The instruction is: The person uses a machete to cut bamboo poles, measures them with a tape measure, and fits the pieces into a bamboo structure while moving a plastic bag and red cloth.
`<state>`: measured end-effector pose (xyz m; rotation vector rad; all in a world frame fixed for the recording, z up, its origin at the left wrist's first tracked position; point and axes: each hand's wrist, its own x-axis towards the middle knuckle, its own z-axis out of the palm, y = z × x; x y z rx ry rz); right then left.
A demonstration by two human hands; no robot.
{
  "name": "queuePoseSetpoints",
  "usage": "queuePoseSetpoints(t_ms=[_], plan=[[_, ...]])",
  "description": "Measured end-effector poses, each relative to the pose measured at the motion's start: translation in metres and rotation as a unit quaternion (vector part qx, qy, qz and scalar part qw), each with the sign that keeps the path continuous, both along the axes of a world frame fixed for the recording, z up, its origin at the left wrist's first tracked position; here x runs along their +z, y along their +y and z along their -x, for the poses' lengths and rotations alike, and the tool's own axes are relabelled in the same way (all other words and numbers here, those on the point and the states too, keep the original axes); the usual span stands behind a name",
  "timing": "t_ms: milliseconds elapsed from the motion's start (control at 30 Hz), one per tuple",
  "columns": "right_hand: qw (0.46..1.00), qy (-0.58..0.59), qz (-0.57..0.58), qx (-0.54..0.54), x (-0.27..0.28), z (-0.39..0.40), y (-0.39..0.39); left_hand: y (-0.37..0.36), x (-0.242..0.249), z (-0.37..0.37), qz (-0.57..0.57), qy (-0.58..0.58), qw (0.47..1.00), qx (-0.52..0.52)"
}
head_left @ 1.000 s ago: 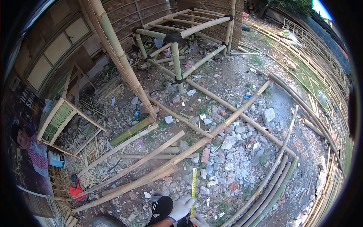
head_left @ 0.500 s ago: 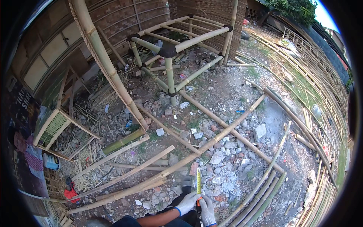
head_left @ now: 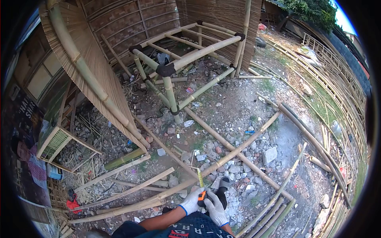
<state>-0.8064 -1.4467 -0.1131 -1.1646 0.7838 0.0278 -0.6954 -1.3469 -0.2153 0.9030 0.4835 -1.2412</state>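
Note:
Both of my hands, in white knit gloves with blue cuffs, are low in the middle of the view. My left hand (head_left: 192, 202) is closed around the left side of an orange and black tape measure (head_left: 202, 195). From the right, my right hand (head_left: 216, 209) is closed against the same case. A short length of yellow tape blade (head_left: 200, 178) sticks out forward, overlapping a long bamboo pole (head_left: 222, 162) on the ground. Just right of the blade, a dark shoe (head_left: 224, 183) rests on the rubble.
A bamboo frame (head_left: 206, 49) with black-wrapped joints stands ahead. A leaning pole (head_left: 89, 77) with a reed mat (head_left: 85, 43) rises at left. Another pole (head_left: 254, 170) crosses the long one. Several poles (head_left: 274, 216) lie at right, over broken stones (head_left: 270, 156).
My hands have moved up and slightly left with the tape measure, its orange side now showing. Less blade shows. The view has shifted, the shoe shows, and the reed mat now spreads beside the leaning pole.

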Motion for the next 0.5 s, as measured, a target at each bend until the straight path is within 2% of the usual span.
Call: queuePoseSetpoints(t_ms=[33, 67, 100, 167, 200, 300, 400, 467, 500], plan=[[1.000, -0.001, -0.008, 0.016, 0.002, 0.001, -0.023, -0.021, -0.002, -0.006, 0.027, 0.022, 0.999, 0.015], [0.995, -0.014, 0.073, 0.070, -0.008, -0.008, -0.052, -0.048, -0.002, -0.016, 0.012, 0.055, 0.997, 0.046], [0.992, -0.058, 0.089, 0.070, -0.011, -0.010, -0.078, -0.070, -0.006, -0.023, 0.048, 0.108, 0.987, 0.107], [0.995, -0.042, 0.062, 0.064, -0.001, -0.021, -0.128, -0.109, 0.010, -0.037, 0.086, 0.113, 0.980, 0.138], [0.991, -0.046, 0.105, 0.071, 0.012, -0.026, -0.154, -0.131, 0.022, -0.045, 0.083, 0.122, 0.974, 0.171], [0.992, -0.023, 0.121, 0.023, 0.006, -0.033, -0.210, -0.163, 0.021, -0.072, 0.140, 0.130, 0.965, 0.179], [0.989, -0.003, 0.145, 0.025, -0.038, -0.044, -0.251, -0.173, 0.053, -0.096, 0.101, 0.100, 0.965, 0.220], [0.984, 0.021, 0.167, 0.060, -0.030, -0.061, -0.262, -0.169, 0.083, -0.110, 0.038, 0.091, 0.964, 0.246], [0.985, 0.017, 0.156, 0.066, -0.036, -0.067, -0.265, -0.164, 0.073, -0.117, 0.037, 0.082, 0.963, 0.255]])
